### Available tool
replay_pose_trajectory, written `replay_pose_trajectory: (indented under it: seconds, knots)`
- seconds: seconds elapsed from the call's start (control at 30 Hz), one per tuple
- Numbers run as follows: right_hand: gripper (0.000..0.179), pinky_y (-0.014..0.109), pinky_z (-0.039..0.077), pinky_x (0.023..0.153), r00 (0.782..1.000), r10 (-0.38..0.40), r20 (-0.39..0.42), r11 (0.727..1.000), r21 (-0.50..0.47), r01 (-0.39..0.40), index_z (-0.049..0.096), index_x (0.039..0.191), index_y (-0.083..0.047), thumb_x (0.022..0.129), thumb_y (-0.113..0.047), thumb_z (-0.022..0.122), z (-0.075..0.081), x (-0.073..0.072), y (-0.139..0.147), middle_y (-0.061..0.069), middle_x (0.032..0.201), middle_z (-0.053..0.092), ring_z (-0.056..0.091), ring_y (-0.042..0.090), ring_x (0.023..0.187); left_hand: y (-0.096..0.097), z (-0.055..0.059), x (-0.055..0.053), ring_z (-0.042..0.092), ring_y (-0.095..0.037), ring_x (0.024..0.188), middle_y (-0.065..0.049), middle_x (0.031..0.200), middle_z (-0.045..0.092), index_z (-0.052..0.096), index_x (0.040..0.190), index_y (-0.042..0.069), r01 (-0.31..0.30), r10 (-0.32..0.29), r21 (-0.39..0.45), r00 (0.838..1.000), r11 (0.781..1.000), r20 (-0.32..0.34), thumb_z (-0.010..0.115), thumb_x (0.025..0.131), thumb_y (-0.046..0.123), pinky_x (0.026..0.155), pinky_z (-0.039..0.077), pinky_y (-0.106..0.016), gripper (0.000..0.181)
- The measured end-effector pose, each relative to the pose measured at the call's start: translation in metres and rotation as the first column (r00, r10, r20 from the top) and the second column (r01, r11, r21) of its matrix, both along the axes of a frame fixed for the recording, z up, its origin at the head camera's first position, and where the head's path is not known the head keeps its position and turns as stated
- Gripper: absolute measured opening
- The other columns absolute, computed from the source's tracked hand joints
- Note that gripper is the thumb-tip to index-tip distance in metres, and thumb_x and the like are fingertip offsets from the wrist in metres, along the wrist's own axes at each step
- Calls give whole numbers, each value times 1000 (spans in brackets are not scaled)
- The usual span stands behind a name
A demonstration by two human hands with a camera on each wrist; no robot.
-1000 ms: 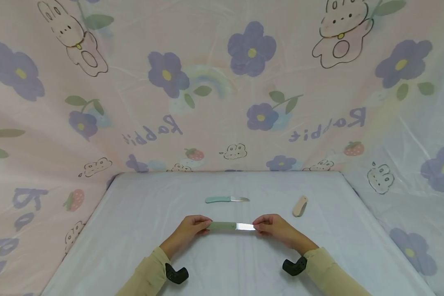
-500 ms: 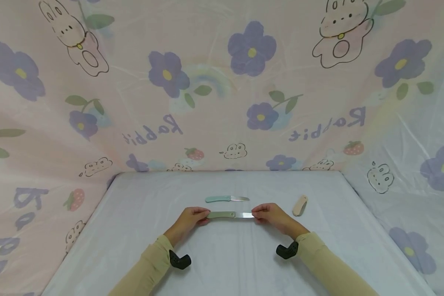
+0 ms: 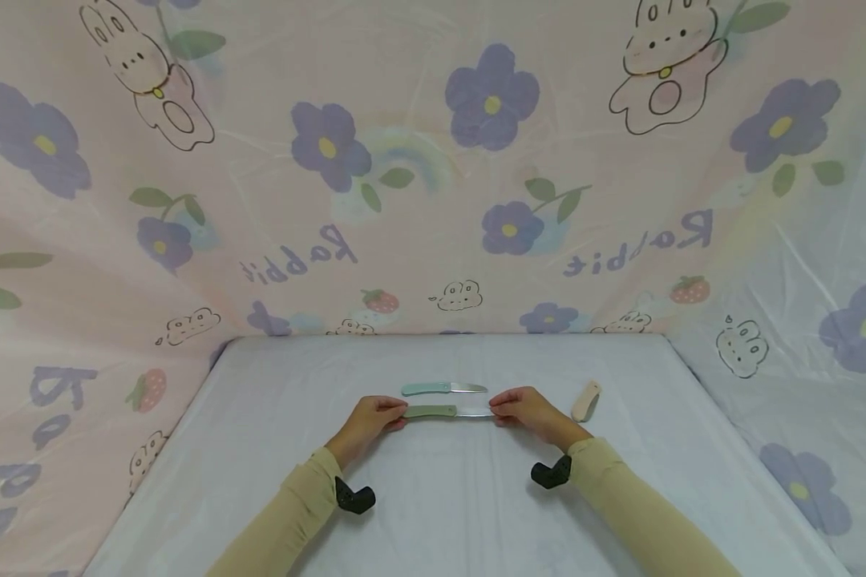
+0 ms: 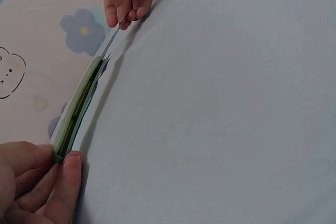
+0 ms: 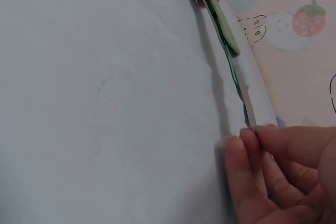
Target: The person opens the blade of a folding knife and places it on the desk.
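Note:
An unfolded green folding knife [image 3: 430, 411] spans the gap between my two hands in the head view. My left hand [image 3: 374, 421] pinches the end of its handle, and my right hand [image 3: 528, 409] pinches the blade near the tip. The left wrist view shows the slotted side of the green handle [image 4: 79, 108] between thumb and fingers. From the right wrist, the thin blade [image 5: 247, 93] runs down to my fingertips, its tip hidden by them. Just behind lies a second unfolded knife with a light teal handle [image 3: 426, 389], roughly parallel to the green one.
A beige folded knife [image 3: 587, 401] lies to the right of my right hand. White cloth [image 3: 440, 513] covers the table. Printed fabric walls [image 3: 418, 224] with flowers and rabbits rise at the back and sides. Black wrist devices [image 3: 355, 497] hang at both cuffs.
Both hands have moved away from me with the green knife, bringing it close in front of the teal one. The blade has turned from its flat side to a thin edge in the head view.

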State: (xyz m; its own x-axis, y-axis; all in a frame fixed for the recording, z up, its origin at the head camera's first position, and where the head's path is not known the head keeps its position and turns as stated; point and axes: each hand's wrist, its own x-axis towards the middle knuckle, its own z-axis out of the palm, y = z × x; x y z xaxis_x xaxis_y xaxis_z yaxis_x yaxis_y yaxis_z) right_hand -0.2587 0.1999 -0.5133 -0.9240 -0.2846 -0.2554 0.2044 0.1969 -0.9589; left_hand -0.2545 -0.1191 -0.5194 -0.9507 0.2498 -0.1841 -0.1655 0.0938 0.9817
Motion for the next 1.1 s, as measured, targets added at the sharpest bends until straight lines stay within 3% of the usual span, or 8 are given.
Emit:
replay_pose_trajectory:
  seconds: [0.07, 0.3, 0.7, 0.87, 1.1]
  knots:
    - [24, 32, 53, 76, 1000, -1, -4, 1000, 2, 1, 56, 109, 16, 88, 3, 57, 0, -2, -1, 20, 99, 62, 61, 16, 78, 0, -6, -4, 63, -16, 84, -18, 101, 63, 60, 109, -11, -16, 16, -6, 1000, 1000, -8, 61, 90, 5, 78, 53, -30, 25]
    - [22, 33, 53, 77, 999, -34, 3, 999, 28, 34, 58, 106, 15, 89, 2, 57, 4, -6, -5, 19, 97, 64, 62, 17, 81, 1, -1, -8, 62, -15, 81, -18, 98, 62, 61, 108, -10, -45, 44, -73, 999, 996, -19, 54, 95, 10, 74, 54, -28, 25]
    - [25, 34, 53, 79, 999, -48, 15, 999, -5, 48, 56, 109, 16, 92, -1, 53, 4, -5, -4, 21, 98, 64, 63, 19, 82, -3, 4, -10, 63, -14, 80, -15, 97, 64, 62, 111, -8, -23, 27, -134, 999, 991, 32, 49, 98, 17, 73, 54, -27, 31]
    - [25, 34, 52, 80, 996, -74, 44, 997, 18, 73, 57, 110, 14, 93, -5, 53, 8, -2, -6, 20, 99, 64, 63, 21, 84, -2, 7, -8, 62, -14, 78, -12, 95, 64, 64, 107, -6, -22, 21, -189, 1000, 982, -8, 49, 97, 17, 71, 54, -29, 29]
    - [25, 35, 52, 82, 996, -84, 21, 994, 77, 82, 58, 110, 12, 93, -6, 53, 11, 3, -7, 19, 100, 65, 63, 22, 87, 0, 8, -6, 60, -15, 78, -11, 93, 63, 66, 104, -5, -26, 12, -240, 998, 970, -61, 50, 97, 17, 70, 53, -28, 28]
